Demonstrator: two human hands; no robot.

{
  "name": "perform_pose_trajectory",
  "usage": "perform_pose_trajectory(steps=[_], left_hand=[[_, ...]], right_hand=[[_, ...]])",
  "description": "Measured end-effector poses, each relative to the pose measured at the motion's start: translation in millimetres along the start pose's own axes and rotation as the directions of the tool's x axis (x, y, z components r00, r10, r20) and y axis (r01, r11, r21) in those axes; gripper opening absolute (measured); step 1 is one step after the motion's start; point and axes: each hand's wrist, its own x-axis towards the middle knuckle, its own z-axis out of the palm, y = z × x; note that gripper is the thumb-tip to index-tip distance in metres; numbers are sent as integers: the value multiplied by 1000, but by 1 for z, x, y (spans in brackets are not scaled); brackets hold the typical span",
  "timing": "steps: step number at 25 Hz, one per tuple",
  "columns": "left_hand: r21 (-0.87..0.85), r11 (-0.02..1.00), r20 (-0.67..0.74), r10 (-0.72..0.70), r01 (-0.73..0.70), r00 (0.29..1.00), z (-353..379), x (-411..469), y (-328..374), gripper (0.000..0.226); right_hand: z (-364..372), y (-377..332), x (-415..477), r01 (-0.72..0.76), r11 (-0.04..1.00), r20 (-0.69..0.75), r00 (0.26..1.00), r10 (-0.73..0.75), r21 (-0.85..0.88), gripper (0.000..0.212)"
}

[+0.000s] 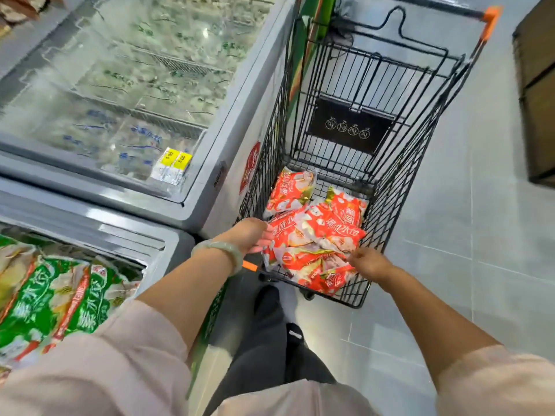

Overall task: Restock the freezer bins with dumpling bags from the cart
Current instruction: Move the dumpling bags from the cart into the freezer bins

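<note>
Head view. The right hand [369, 261] has its fingers curled onto the right edge of the dumpling bags [324, 235] and seems to pinch the wrapper there. The left hand [250, 235] reaches in over the cart [420, 151] from its left side, and its fingertips lie against the left edge of the same pile. Blur hides whether they have closed on a bag, so I cannot tell. The red bags lie flat and overlapping on the floor of the cart, bunched at its near end, with one bag [291, 190] a little farther in. The topmost bags lie crosswise, with their long axis running roughly from one hand to the other, so the pile sits between the two hands and both are equally near.

The lift will likely have to go straight up first. The cart's wire walls stand high on both sides and its near rim is just under the wrists. The open freezer bin [168, 244] stands left of the cart, close against its near-left corner, and holds green bags [60, 295]. The load must therefore clear the cart's left wall and then swing left. Farther along the cart's left side is a freezer under a closed glass lid [120, 85]. Right of the cart the floor is bare tile.
</note>
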Motion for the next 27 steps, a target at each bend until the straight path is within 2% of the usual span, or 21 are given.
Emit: perform_pose_trajectory(steps=[2, 3, 6, 9, 12, 14, 17, 19, 21, 23, 27], left_hand=[[54, 996, 56, -74, 71, 996, 11, 20, 10, 37], [98, 990, 76, -108, 100, 991, 16, 27, 16, 38], [193, 974, 71, -137, 122, 988, 27, 58, 30, 28], [259, 960, 36, -116, 103, 993, 35, 93, 21, 34], [356, 921, 53, -189, 158, 981, 50, 115, 4, 36], [405, 899, 89, -219, 165, 972, 61, 125, -4, 35], [430, 892, 116, -210, 141, 971, 66, 133, -12, 34], [414, 897, 102, -216, 156, 971, 66, 136, -16, 28], [394, 898, 76, -243, 195, 967, 65, 134, -15, 23], [375, 897, 95, -289, 235, 953, 63, 130, -13, 24], [404, 890, 77, -264, 212, 961, 59, 121, -12, 37]], right_hand=[[6, 0, 15, -25, 982, 1, 1000, 25, -185, 33], [9, 1, 23, -31, 974, 17, 999, 36, -222, 34], [21, -1, 52, -10, 982, 95, 995, 28, -190, 38], [38, 3, 83, -15, 990, 126, 991, 33, -138, 41], [51, 15, 105, 18, 958, 123, 992, 19, -288, 39], [56, 25, 115, 56, 910, 145, 989, 5, -411, 47], [64, 37, 118, 34, 876, 187, 980, 64, -481, 66], [69, 38, 121, 24, 824, 120, 991, 54, -566, 61], [68, 31, 124, 60, 748, 33, 998, -50, -661, 50], [61, 23, 124, 94, 718, 15, 993, -116, -689, 41], [34, 19, 121, 56, 849, 32, 998, -46, -526, 33]])
